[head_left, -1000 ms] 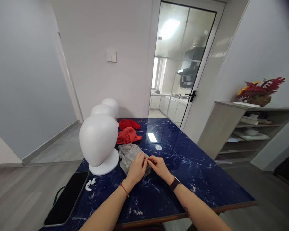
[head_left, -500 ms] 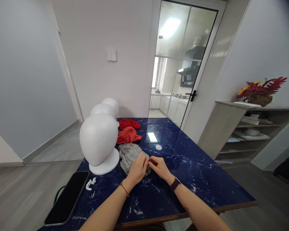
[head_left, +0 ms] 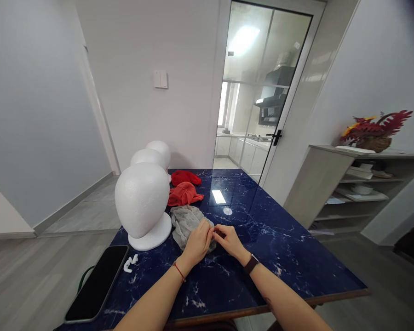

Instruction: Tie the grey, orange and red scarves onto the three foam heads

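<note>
A crumpled grey cloth [head_left: 185, 220], thin and gathered like a soft cap, lies on the dark blue marbled table [head_left: 262, 257]. Over its right part my left hand [head_left: 197, 240] is closed, fingers pinched together at the cloth's edge. My right hand [head_left: 228, 240] meets it there, thumb and fingers pinched close against the left fingertips; what sits between them is hidden. Beyond the grey cloth lie a crumpled orange-red cloth [head_left: 185, 194] and a bright red one [head_left: 185, 177]. Left of these stand three white foam heads, the nearest foam head [head_left: 142, 197] being largest in view.
A black-screened phone [head_left: 98, 282] lies at the table's left front, beside small white curled pieces [head_left: 130, 263]. A clear round disc [head_left: 227, 211] rests mid-table. Past the table are a glass door [head_left: 253, 92] and, at right, a shelf [head_left: 331, 179] with a flower basket [head_left: 374, 140].
Both hands keep their pinched pose at the grey cloth's edge, with hardly any motion. The whole view has shifted very slightly.
</note>
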Demonstrator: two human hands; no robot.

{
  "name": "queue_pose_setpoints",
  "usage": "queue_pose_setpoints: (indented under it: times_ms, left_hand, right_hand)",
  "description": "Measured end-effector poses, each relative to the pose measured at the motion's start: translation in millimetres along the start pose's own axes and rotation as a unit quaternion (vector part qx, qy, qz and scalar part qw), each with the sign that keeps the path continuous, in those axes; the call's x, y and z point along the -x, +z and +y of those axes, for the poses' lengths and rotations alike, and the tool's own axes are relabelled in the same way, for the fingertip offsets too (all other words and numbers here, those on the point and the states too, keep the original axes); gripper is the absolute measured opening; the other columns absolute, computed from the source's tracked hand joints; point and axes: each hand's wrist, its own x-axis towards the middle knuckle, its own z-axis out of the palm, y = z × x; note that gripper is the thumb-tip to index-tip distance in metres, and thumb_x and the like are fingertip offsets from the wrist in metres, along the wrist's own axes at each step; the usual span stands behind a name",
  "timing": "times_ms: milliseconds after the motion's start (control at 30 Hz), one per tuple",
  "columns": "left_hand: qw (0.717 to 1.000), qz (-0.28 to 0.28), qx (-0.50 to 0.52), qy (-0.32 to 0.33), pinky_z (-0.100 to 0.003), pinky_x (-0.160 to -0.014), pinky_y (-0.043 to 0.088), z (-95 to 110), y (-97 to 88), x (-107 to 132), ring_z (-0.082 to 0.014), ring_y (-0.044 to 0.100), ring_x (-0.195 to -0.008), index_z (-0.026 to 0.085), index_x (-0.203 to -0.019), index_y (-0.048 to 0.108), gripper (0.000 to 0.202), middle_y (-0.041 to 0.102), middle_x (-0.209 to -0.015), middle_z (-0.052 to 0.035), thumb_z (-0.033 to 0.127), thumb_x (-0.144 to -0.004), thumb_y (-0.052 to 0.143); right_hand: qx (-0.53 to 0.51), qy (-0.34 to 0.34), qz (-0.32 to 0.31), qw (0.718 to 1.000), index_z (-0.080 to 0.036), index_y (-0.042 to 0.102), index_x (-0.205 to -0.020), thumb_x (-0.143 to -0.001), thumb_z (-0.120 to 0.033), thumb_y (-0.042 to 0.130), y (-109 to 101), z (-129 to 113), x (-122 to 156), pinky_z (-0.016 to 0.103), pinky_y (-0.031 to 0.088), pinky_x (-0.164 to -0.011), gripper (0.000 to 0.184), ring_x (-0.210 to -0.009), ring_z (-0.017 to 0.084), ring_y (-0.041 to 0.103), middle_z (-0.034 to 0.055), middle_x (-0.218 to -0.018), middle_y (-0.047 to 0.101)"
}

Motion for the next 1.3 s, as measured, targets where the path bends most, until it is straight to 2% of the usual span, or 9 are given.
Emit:
queue_pose_setpoints:
  times_ms: [1300]
  left_hand:
    - [1.000,0.003,0.009,0.005,-0.028,-0.066,0.041,-0.2,-1.3,0.2,-0.0139,0.047,-0.071,0.021,-0.080,0.045,0.025,0.046,-0.079,-0.0004,0.028,-0.096,0.027]
  right_hand:
    - [0.001,0.010,-0.001,1.000,-0.016,0.059,-0.069,-0.085,-0.039,0.053,-0.8,-0.7,0.3,0.022,0.032,-0.051,0.028,-0.052,0.010,0.041,-0.0021,-0.057,0.051]
